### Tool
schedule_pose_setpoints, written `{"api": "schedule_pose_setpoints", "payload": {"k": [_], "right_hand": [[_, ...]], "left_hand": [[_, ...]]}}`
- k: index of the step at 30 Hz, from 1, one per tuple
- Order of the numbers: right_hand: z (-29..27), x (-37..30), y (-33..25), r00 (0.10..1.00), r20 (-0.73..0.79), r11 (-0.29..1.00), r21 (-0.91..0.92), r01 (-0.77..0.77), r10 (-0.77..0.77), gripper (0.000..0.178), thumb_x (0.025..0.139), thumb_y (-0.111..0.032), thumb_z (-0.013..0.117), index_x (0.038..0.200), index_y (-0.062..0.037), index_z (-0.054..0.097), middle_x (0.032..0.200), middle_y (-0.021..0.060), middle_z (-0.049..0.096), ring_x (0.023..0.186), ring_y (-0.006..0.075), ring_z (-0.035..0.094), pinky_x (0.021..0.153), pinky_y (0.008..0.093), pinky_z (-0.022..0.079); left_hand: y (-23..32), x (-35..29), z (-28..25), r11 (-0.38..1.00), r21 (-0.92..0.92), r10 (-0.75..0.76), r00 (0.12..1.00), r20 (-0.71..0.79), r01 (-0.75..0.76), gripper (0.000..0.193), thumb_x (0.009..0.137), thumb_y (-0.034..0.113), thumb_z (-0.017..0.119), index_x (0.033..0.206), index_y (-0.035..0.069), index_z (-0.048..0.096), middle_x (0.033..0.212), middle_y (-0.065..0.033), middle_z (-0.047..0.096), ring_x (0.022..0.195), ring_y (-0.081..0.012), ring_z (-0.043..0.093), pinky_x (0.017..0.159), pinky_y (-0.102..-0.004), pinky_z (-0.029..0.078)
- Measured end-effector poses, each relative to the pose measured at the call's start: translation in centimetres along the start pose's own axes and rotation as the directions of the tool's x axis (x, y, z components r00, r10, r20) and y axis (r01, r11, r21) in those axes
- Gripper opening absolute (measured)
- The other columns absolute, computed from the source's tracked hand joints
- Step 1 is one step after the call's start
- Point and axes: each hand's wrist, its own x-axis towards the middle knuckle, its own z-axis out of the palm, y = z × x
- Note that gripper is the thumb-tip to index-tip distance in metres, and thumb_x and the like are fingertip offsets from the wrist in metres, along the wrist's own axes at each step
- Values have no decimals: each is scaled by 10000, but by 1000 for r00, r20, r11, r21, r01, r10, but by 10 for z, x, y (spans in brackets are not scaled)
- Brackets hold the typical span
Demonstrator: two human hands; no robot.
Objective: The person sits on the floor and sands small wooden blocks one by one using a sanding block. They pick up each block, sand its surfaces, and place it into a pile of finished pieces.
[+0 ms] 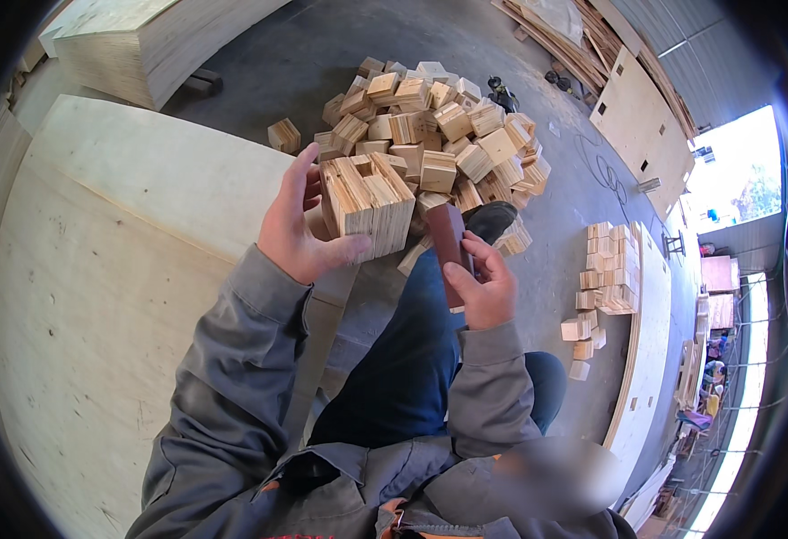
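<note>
A plywood block (374, 214) with layered edges and a recess in its top is held up in my left hand (295, 238). The thumb lies along its near face and the fingers are round its left side. My right hand (488, 286) grips a reddish-brown sanding block (449, 241), long and flat, with pale wood at its lower end. It stands tilted just right of the plywood block, apart from it. Beyond both hands is a large heap of similar plywood blocks (452, 121) on the floor.
Plywood sheets (106, 234) fill the left side, with a big plywood stack (151, 54) behind. Stacked blocks (609, 274) stand at the right, beside a long panel (638, 386). My shoe (493, 218) touches the heap's near edge. A cable (602, 166) lies on the floor.
</note>
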Motion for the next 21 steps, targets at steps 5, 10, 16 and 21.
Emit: {"api": "schedule_pose_setpoints", "payload": {"k": [5, 10, 16, 21], "right_hand": [[0, -1, -20, 998, -18, 998, 28, 60, -60, 476, 869, -98, 894, 1292, 27, 714, 1487, 206, 668, 1287, 254, 671, 1081, 396, 548], [4, -3, -35, 995, -14, 995, 36, 95, -95, 486, 869, -106, 894, 1297, 34, 709, 1491, 218, 661, 1306, 261, 660, 1108, 402, 532], [7, -3, -36, 995, 5, 995, 20, 98, -98, 489, 867, -123, 902, 1289, 38, 714, 1487, 224, 663, 1311, 270, 661, 1113, 409, 529], [10, -3, -21, 994, 23, 993, -30, 112, -111, 492, 864, -128, 906, 1290, 30, 718, 1472, 229, 672, 1302, 282, 670, 1111, 413, 530]], "left_hand": [[-3, 1, 3, 989, 115, 94, 995, -29, -90, 1205, 694, 153, 955, 1676, -27, 280, 1523, -229, 526, 1434, -342, 543, 1232, -445, 437], [-9, 2, 2, 960, 251, 147, 987, -67, -126, 1159, 685, 112, 934, 1654, -31, 315, 1488, -225, 529, 1407, -362, 541, 1213, -448, 449], [-3, 1, 2, 962, 268, 78, 994, -73, -56, 1203, 652, 146, 965, 1650, -31, 319, 1483, -238, 526, 1429, -382, 525, 1211, -450, 452], [-5, 2, -1, 976, 217, 0, 998, -60, 13, 1193, 612, 185, 994, 1609, -28, 373, 1460, -226, 554, 1385, -376, 577, 1172, -441, 496]]}}
